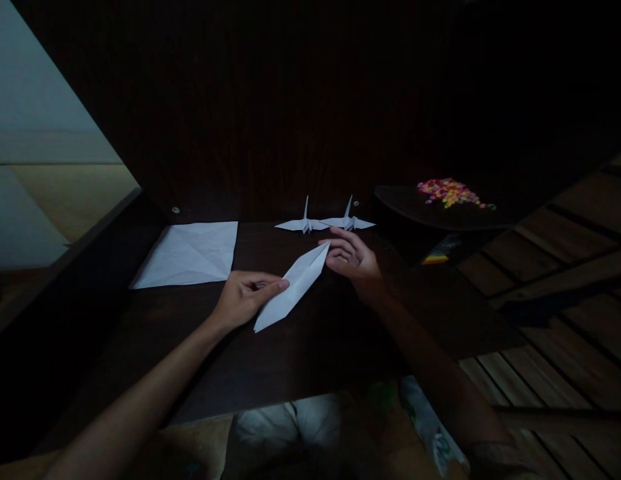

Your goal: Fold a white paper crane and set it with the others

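A folded white paper (297, 277), shaped like a long diamond with pointed ends, is tilted up to the right above the dark table. My left hand (247, 295) pinches its left edge, thumb on top and fingers underneath. At the paper's upper right tip is my right hand (354, 263), its fingers loosely bent and apart; whether they touch the tip is hard to tell. Two finished paper cranes, a left crane (306, 225) and a right crane (348, 223), stand side by side beyond my hands. To the left lies a square white sheet (190, 253) with crease lines.
A dark upright panel (270, 120) closes off the table's back, and a low side board (65, 267) borders the left. On a rounded shelf (400, 200) at right lies a heap of small colourful pieces (450, 192). Wooden slats (565, 333) show farther right.
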{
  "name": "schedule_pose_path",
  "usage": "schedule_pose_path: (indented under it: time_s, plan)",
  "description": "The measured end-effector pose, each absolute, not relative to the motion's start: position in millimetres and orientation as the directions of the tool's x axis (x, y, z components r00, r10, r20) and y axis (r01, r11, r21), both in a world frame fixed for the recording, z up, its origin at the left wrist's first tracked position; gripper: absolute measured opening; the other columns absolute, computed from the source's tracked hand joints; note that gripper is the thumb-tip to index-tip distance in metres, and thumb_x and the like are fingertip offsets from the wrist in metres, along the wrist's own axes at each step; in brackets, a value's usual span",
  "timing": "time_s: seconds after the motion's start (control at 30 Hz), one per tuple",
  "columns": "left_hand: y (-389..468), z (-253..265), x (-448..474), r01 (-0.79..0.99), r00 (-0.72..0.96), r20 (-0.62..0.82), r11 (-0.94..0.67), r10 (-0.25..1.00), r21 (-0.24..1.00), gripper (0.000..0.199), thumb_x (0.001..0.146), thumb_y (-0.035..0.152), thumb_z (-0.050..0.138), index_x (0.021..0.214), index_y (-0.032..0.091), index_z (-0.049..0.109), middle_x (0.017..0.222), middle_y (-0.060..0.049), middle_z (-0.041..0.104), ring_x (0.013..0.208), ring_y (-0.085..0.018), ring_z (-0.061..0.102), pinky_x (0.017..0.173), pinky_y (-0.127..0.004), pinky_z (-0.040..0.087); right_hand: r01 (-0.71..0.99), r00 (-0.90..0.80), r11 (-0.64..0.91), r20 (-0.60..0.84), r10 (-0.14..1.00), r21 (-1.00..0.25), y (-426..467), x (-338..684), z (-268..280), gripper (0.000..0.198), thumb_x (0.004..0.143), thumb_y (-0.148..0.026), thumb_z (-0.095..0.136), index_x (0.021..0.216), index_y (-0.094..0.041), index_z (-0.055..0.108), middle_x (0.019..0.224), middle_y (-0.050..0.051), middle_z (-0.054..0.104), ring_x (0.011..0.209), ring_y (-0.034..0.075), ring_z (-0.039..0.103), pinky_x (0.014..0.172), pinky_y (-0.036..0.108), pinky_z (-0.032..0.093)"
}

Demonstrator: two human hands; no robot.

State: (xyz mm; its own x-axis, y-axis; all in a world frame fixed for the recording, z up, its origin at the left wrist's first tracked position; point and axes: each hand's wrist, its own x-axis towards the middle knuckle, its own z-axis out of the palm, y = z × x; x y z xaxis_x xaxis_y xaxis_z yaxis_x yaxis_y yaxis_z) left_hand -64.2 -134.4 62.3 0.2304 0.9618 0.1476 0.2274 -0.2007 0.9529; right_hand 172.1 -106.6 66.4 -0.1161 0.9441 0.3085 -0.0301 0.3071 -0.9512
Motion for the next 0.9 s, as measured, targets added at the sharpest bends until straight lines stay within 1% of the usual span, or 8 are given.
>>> schedule_pose_path:
  time_s: [0.1, 0.2, 0.27, 0.37, 0.47, 0.6, 0.7, 0.9]
  plan:
    - [-132.3, 57.9, -61.7, 0.093, 0.106, 0.174, -0.184, 0.979, 0.978, 0.027, 0.068, 0.039, 0.078, 0.08, 0.014, 0.078, 0.076, -0.007, 0.075, 0.064, -0.018, 0.066, 0.056, -0.024, 0.05, -0.093, -0.251, 0.151, 0.17, 0.953, -0.984, -104.7, 165.9, 57.4, 0.062, 0.059, -0.04, 0.082, 0.113, -0.02, 0.061, 0.103, 0.008, 0.067, 0.079, 0.016, 0.063, 0.069, 0.029, 0.052]
    - [-131.8, 52.5, -55.8, -0.009, 0.08, 0.131, -0.131, 0.988, 0.991, 0.031, 0.066, 0.041, 0.079, 0.083, 0.014, 0.077, 0.082, -0.008, 0.076, 0.072, -0.02, 0.069, 0.065, -0.027, 0.054, -0.081, -0.353, 0.098, 0.121, 0.928, -0.992, -111.0, 153.1, 51.8, 0.048, 0.06, -0.042, 0.082, 0.098, -0.018, 0.065, 0.093, 0.007, 0.069, 0.08, 0.017, 0.064, 0.069, 0.03, 0.053]
    - [-132.4, 49.7, -52.0, -0.047, 0.098, 0.084, -0.08, 0.992, 0.996, 0.034, 0.066, 0.042, 0.08, 0.085, 0.014, 0.076, 0.082, -0.008, 0.076, 0.074, -0.021, 0.069, 0.068, -0.028, 0.054, -0.058, -0.343, 0.113, 0.126, 0.931, -0.992, -116.4, 146.5, 52.0, 0.035, 0.065, -0.042, 0.078, 0.085, -0.017, 0.066, 0.083, 0.005, 0.069, 0.073, 0.016, 0.063, 0.066, 0.029, 0.052]
    - [-133.6, 47.2, -48.4, -0.053, 0.144, 0.034, -0.026, 0.989, 0.998, 0.037, 0.066, 0.043, 0.079, 0.087, 0.013, 0.075, 0.078, -0.008, 0.075, 0.074, -0.022, 0.069, 0.069, -0.029, 0.054, -0.008, -0.27, 0.127, 0.124, 0.955, -0.992, -120.6, 143.6, 55.4, 0.03, 0.067, -0.044, 0.076, 0.074, -0.017, 0.066, 0.065, 0.001, 0.065, 0.059, 0.013, 0.059, 0.058, 0.027, 0.05]
    - [-133.9, 45.0, -46.9, -0.018, 0.195, 0.001, 0.002, 0.981, 1.0, 0.038, 0.067, 0.045, 0.077, 0.087, 0.013, 0.074, 0.075, -0.006, 0.074, 0.069, -0.02, 0.067, 0.064, -0.028, 0.052, 0.019, -0.222, 0.129, 0.121, 0.967, -0.991, -120.4, 145.4, 57.6, 0.03, 0.066, -0.045, 0.076, 0.071, -0.017, 0.066, 0.057, -0.001, 0.062, 0.052, 0.012, 0.057, 0.053, 0.025, 0.047]
    - [-133.1, 42.3, -46.0, 0.013, 0.237, -0.028, 0.026, 0.971, 1.0, 0.034, 0.073, 0.047, 0.072, 0.078, 0.013, 0.075, 0.067, -0.004, 0.07, 0.059, -0.015, 0.061, 0.056, -0.024, 0.047, 0.044, -0.284, 0.137, 0.119, 0.951, -0.99, -119.1, 146.0, 55.4, 0.029, 0.065, -0.044, 0.076, 0.069, -0.017, 0.067, 0.056, -0.002, 0.061, 0.049, 0.011, 0.054, 0.05, 0.024, 0.043]
    - [-132.5, 41.5, -46.1, 0.006, 0.267, -0.029, 0.029, 0.963, 1.0, 0.031, 0.074, 0.044, 0.072, 0.075, 0.013, 0.076, 0.067, -0.004, 0.07, 0.06, -0.014, 0.061, 0.057, -0.023, 0.046, 0.055, -0.307, 0.116, 0.094, 0.947, -0.992, -118.6, 144.8, 51.9, 0.027, 0.067, -0.043, 0.074, 0.071, -0.017, 0.068, 0.056, -0.002, 0.061, 0.049, 0.01, 0.053, 0.05, 0.023, 0.042]
    - [-132.3, 40.4, -47.9, -0.031, 0.293, -0.034, 0.046, 0.955, 0.998, 0.027, 0.073, 0.039, 0.073, 0.08, 0.013, 0.077, 0.072, -0.005, 0.073, 0.066, -0.017, 0.064, 0.064, -0.026, 0.048, 0.051, -0.284, 0.083, 0.066, 0.956, -0.995, -117.5, 142.7, 47.9, 0.026, 0.071, -0.041, 0.07, 0.065, -0.017, 0.065, 0.051, -0.003, 0.057, 0.047, 0.009, 0.051, 0.05, 0.023, 0.04]
